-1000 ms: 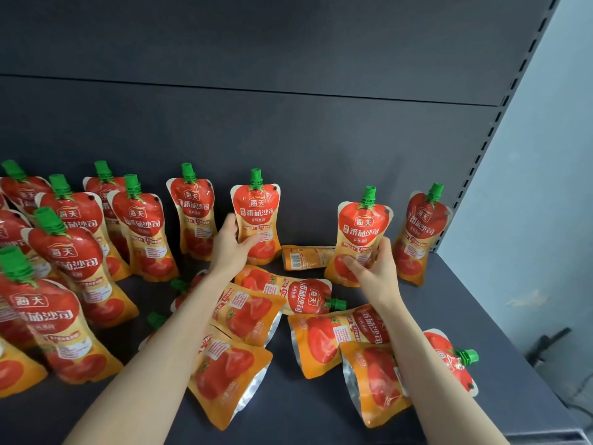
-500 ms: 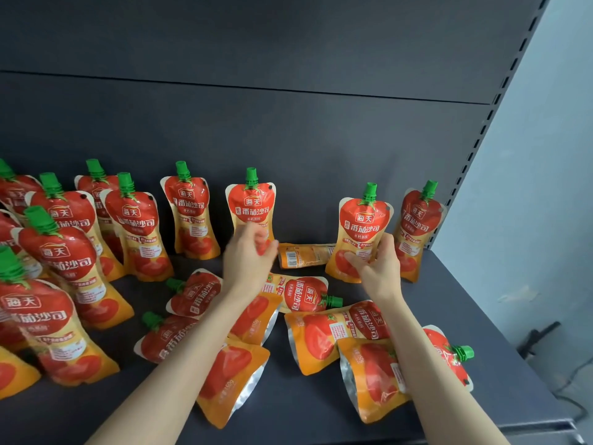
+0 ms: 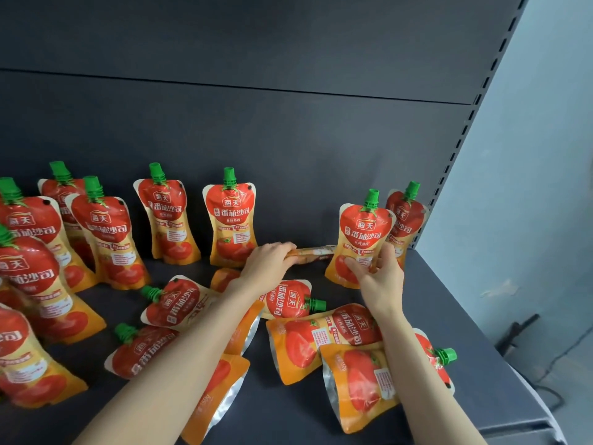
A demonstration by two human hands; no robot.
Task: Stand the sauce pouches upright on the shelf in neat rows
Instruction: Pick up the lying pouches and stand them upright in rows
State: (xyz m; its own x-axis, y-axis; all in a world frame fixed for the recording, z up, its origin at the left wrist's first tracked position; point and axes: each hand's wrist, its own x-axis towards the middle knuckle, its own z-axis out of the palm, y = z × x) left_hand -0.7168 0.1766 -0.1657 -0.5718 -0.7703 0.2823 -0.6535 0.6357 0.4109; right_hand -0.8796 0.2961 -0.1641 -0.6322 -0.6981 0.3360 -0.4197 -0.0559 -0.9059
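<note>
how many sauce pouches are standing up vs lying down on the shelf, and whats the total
standing pouches: 9 clearly in view (the left edge of the picture may cut off more)
lying pouches: 6
total: 15 in view

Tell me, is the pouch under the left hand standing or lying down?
Lying down. The pouch lies sideways on the shelf, left hand gripping one end; the right hand holds a standing pouch.
</note>
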